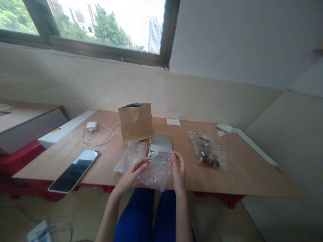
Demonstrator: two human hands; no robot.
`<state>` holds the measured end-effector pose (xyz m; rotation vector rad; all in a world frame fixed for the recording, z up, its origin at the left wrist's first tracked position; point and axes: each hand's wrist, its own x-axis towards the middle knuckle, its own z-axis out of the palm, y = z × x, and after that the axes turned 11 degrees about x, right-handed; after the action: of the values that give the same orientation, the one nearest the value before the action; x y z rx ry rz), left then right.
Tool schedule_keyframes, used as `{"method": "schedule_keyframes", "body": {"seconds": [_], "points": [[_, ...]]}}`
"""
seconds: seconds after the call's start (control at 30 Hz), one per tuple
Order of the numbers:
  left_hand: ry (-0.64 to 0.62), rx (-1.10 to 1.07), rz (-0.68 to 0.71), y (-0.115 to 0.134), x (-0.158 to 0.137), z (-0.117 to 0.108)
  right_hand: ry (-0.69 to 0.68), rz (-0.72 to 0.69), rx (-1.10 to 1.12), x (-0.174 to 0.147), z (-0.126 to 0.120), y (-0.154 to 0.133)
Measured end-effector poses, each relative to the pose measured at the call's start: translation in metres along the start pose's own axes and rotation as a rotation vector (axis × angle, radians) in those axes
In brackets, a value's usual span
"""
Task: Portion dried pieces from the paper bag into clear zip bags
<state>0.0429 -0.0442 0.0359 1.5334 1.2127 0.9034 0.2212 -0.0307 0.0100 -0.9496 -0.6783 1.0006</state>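
A clear plastic bag (155,174) is held up at the table's front edge, between my two hands. My right hand (178,164) pinches its upper right corner between thumb and fingers. At the bag's upper left is my left hand (136,169), its fingers closed along the edge. Just behind the bag lies a small silver flat scale (161,143), its near part covered by the bag and my fingers. More clear plastic bags (130,156) lie flat to the left of it. A brown kraft paper pouch (135,122) stands upright behind them, its top open.
Several filled zip bags (210,158) with dark and tan pieces lie overlapped on the right. A phone (75,171) rests at the front left, with a white charger (91,126) and cable behind it. A white paper (173,122) and crumpled white plastic (225,128) lie farther back.
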Motion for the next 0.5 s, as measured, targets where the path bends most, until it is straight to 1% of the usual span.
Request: {"method": "schedule_keyframes", "body": {"seconds": [0.07,0.13,0.23,0.3,0.37,0.43,0.5], "points": [[0.034,0.010,0.012,0.002,0.003,0.007,-0.053,-0.005,-0.052,-0.003,0.004,0.001],[0.100,-0.011,0.025,0.002,0.007,0.015,-0.118,0.007,-0.100,-0.007,0.009,0.000],[0.279,-0.095,0.009,0.002,0.014,0.022,-0.288,0.068,-0.155,-0.014,0.013,-0.004],[0.394,-0.143,-0.010,0.001,0.017,0.023,-0.436,0.138,-0.173,-0.018,0.013,-0.006],[0.474,-0.167,-0.020,0.000,0.018,0.021,-0.563,0.245,-0.183,-0.020,0.011,-0.005],[0.536,-0.173,-0.034,-0.002,0.018,0.019,-0.653,0.382,-0.196,-0.021,0.008,-0.002],[0.594,-0.162,-0.057,-0.005,0.019,0.016,-0.708,0.494,-0.203,-0.020,0.005,0.001]]}}
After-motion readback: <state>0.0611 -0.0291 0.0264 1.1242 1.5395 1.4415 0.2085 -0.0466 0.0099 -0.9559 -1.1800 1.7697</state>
